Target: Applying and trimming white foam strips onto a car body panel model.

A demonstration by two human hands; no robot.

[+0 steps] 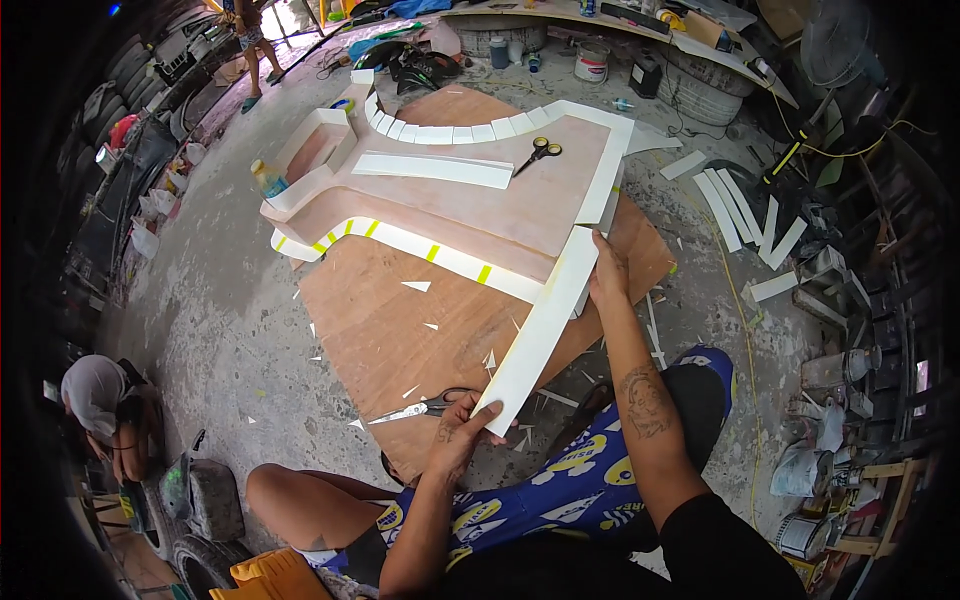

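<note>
A long white strip (545, 320) slants from my lap up to the near right corner of a pinkish moulded panel (450, 190). My left hand (462, 430) is closed on the strip's lower end, thumb on top. Long-bladed scissors (402, 413) lie against that hand; I cannot tell whether its fingers also hold them. At the upper end, my right hand (608, 272) grips the strip's edge beside the panel's corner. White strips line the panel's edges, and the front border (400, 243) carries yellow tape marks. Smaller black-and-yellow scissors (540, 150) rest on the panel near a loose white strip (430, 168).
A brown plywood board (400, 330) with white offcuts lies under the panel. Several cut strips (735, 210) are on the concrete floor to the right. A bottle (268, 178) stands at the panel's left end. Another person (110, 410) crouches at left; a standing person's legs (260, 50) show behind.
</note>
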